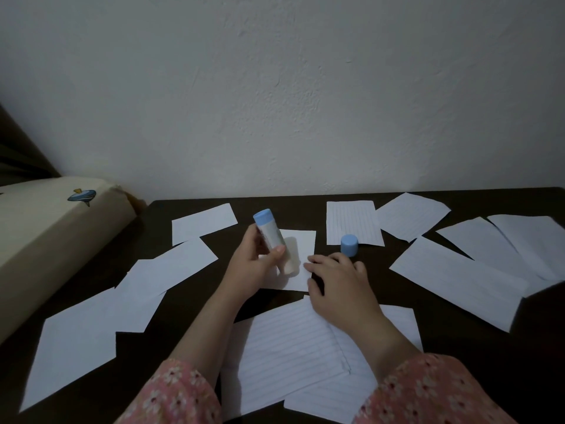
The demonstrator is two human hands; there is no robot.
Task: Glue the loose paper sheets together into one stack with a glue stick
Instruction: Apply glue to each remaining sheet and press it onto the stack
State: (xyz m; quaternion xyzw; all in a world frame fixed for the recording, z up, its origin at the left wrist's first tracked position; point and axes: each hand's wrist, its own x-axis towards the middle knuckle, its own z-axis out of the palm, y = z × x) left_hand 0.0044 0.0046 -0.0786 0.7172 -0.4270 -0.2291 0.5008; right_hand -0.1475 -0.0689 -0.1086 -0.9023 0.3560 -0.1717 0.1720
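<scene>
Two hands over the desk [189, 301]: left hand [253, 270] grips the uncapped glue stick [275, 241], tip on a small sheet [301, 258]; right hand [336, 280] presses that sheet flat, fingers straight. Paper's light, floppy, likely slides; pin near edge. Cap [349, 245] beside.

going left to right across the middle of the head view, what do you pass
cream cushion → left hand gripping the glue stick → right hand → blue cap → large sheet on the right
</scene>
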